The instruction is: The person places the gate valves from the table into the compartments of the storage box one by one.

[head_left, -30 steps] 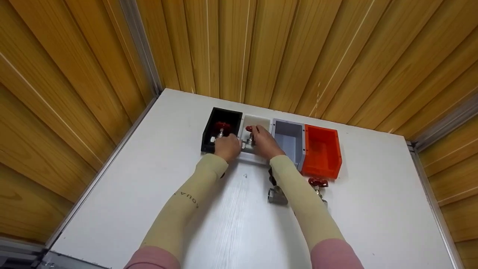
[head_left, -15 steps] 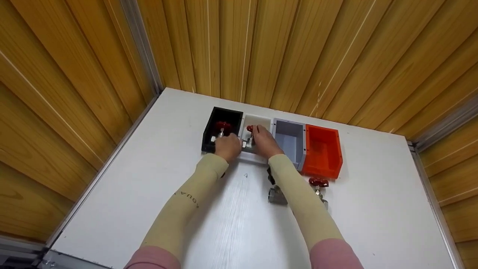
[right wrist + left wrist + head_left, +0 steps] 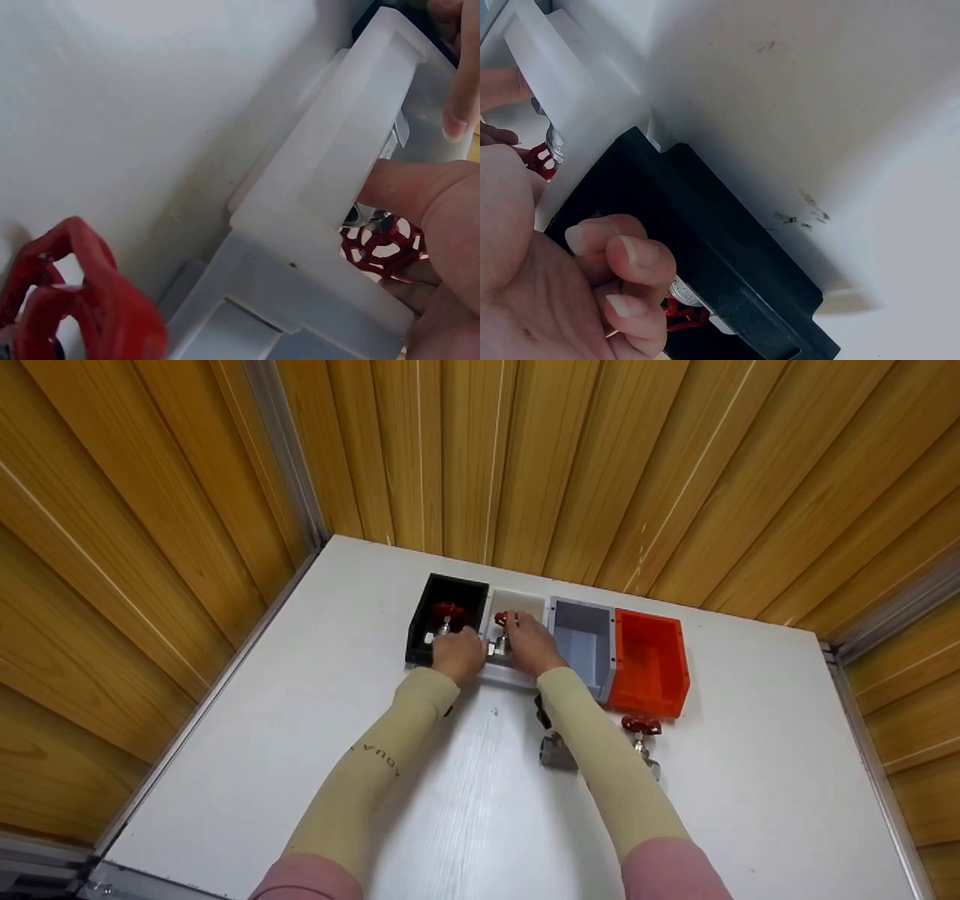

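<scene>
Black (image 3: pixel 420 630), white (image 3: pixel 525 604), grey (image 3: pixel 581 619) and orange (image 3: pixel 649 660) bins stand in a row. My right hand (image 3: pixel 529 645) reaches into the white bin (image 3: pixel 322 202) and grips a metal valve by its red handwheel (image 3: pixel 379 244). My left hand (image 3: pixel 457 654) sits at the front where the black and white bins meet. Three of its fingers (image 3: pixel 630 262) curl over the black bin (image 3: pixel 727 255), and one fingertip (image 3: pixel 457 112) reaches into the white bin. Whether it holds the valve is hidden. Another red-wheeled valve (image 3: pixel 448 615) lies in the black bin.
Two more valves lie on the white table (image 3: pixel 300 720) in front of the bins. One (image 3: pixel 556 751) is partly under my right forearm; the other (image 3: pixel 641 735) is below the orange bin. Wooden walls close the table's far and left sides.
Almost nothing differs. Both hands stay at the white bin and the right hand has edged slightly deeper into it with the valve.
</scene>
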`<state>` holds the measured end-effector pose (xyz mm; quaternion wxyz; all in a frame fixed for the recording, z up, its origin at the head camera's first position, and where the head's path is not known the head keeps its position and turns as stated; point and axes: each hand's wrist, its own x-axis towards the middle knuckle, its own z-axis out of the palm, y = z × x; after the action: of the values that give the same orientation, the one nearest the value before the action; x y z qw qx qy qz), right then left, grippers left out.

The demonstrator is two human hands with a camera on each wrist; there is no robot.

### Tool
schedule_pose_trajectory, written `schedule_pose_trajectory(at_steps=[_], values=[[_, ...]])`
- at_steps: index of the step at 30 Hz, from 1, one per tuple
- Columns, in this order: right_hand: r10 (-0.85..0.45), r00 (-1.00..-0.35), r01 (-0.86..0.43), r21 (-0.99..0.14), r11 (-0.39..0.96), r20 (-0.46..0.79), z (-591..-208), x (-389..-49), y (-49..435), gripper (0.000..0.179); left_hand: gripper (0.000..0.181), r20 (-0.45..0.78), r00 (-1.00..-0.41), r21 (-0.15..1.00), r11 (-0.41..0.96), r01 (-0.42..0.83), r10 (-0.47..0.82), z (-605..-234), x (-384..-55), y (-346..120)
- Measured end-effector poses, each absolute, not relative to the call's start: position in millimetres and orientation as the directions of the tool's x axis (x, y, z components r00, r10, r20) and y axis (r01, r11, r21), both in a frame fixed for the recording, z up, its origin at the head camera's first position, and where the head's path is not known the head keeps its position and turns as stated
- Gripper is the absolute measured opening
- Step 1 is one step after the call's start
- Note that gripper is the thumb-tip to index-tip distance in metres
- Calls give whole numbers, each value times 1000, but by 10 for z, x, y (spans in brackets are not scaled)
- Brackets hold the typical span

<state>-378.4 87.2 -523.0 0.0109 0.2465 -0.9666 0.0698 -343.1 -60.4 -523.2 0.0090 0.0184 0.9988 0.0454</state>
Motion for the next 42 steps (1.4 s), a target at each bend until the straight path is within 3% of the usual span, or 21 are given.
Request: schedule_pose_trajectory(at_steps=[7, 16, 26, 31, 36, 42], values=[[-487, -873, -485, -80, 871, -3, -5206, -3786, 859, 57, 48, -40, -998, 82, 996, 43, 47, -5224, -3440, -596], [-480, -877, -476, -96, 874, -19, -5215, -3776, 845, 57, 46, -34, -999, 124, 992, 33, 37, -5236, -3456, -604], [-492, -870, -488, -95, 868, -27, -5224, -3808, 868, 59, 45, -4, -999, 97, 995, 39, 39, -5249, -3448, -595], [-496, -862, -464, -231, 855, -108, -5136, -3822, 932, 72, 46, -18, -999, 92, 995, 48, 49, -5258, -3467, -591], [-466, -873, -385, -381, 841, -146, -5031, -3803, 994, 73, 47, -42, -997, 81, 994, 68, 72, -5227, -3477, -618], [-450, -883, -355, -440, 825, -131, -4983, -3746, 1062, 71, 48, -51, -996, 126, 990, 62, 68, -5186, -3441, -643]])
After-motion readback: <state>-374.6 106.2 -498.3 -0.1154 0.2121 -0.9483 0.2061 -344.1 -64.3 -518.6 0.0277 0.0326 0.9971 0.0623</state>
